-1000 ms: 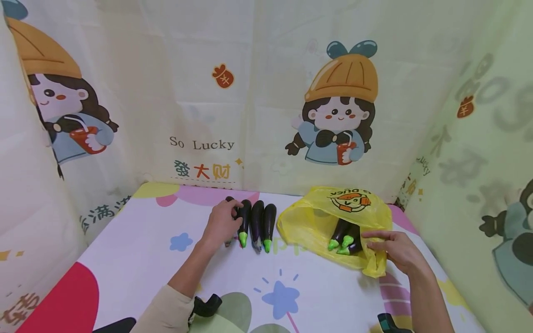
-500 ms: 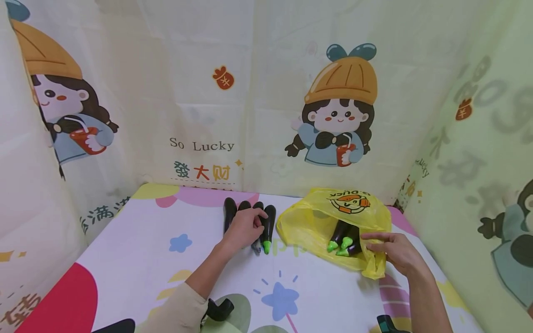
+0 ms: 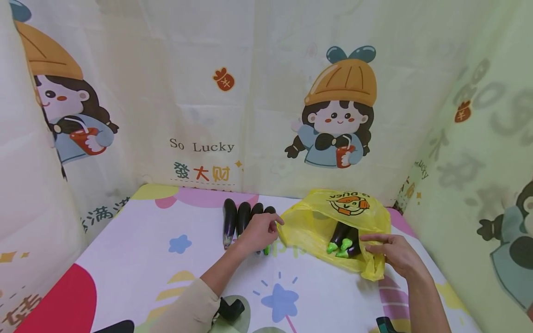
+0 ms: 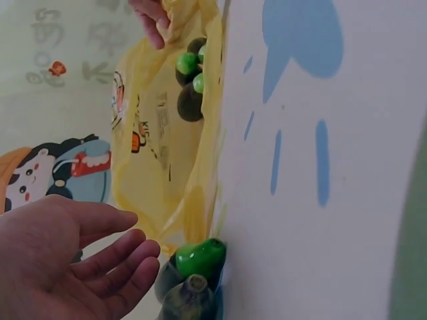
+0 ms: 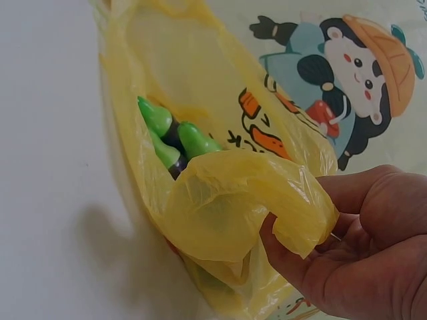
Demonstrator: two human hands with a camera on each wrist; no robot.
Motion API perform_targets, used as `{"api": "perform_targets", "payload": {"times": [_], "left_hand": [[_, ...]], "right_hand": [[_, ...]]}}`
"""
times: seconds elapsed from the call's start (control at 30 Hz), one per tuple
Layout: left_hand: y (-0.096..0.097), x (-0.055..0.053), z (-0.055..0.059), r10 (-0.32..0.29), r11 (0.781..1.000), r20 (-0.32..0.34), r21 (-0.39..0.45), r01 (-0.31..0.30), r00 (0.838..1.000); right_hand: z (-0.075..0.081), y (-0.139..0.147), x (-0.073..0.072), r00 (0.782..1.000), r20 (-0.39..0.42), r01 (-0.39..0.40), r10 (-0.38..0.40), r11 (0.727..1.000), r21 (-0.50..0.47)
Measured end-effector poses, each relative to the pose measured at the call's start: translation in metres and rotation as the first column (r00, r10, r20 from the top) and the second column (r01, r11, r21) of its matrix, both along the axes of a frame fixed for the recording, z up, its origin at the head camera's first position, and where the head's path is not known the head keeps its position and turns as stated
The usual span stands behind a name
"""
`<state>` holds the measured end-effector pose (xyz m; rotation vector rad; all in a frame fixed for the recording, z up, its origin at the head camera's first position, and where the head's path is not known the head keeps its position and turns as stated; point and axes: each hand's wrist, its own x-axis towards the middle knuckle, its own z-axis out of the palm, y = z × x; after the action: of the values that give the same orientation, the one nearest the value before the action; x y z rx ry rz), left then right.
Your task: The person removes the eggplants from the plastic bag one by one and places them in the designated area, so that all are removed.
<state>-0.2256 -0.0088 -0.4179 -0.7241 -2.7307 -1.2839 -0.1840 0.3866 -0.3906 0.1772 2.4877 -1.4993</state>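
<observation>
Yellow bag (image 3: 322, 204) on the desk (image 3: 333, 296), head view, three eggplants (image 3: 340, 231) inside; left hand (image 3: 260, 231) by a row of four eggplants (image 3: 243, 217) beside it. Left wrist view: that hand relaxed, holding nothing. Right wrist view: right hand (image 5: 373, 247) pinching the bag's edge.

We see four glossy, dark purple eggplants (image 3: 229, 224) lying side by side, stem ends toward us, the left hand (image 3: 258, 232) near the rightmost ones. Just right of them, a thin yellow plastic bag (image 3: 365, 222) lies on its side, mouth open, edge pinched by the right hand (image 3: 400, 254); inside, three more eggplants (image 3: 341, 232) show bright green stem ends.
</observation>
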Motion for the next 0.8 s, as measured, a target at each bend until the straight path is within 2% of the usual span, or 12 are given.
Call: {"api": "perform_targets", "payload": {"times": [0.13,0.43,0.6,0.8], "left_hand": [[0.007,0.001,-0.002,-0.022,1.000,0.020,0.001,0.022,1.000],[0.032,0.000,0.000,-0.100,0.995,0.085,-0.009,0.101,0.991],[0.048,-0.006,-0.001,-0.128,0.992,0.124,-0.009,0.130,0.984],[0.064,-0.012,0.000,-0.159,0.987,0.136,-0.002,0.161,0.978]], "right_hand": [[-0.001,0.001,0.000,1.000,-0.008,-0.008,0.008,1.000,-0.003],[0.000,-0.001,0.001,1.000,-0.004,-0.008,0.008,1.000,-0.002],[-0.001,-0.002,0.000,1.000,-0.007,0.000,0.000,1.000,-0.005],[-0.003,-0.001,-0.002,1.000,-0.009,-0.006,0.006,1.000,-0.010]]}}
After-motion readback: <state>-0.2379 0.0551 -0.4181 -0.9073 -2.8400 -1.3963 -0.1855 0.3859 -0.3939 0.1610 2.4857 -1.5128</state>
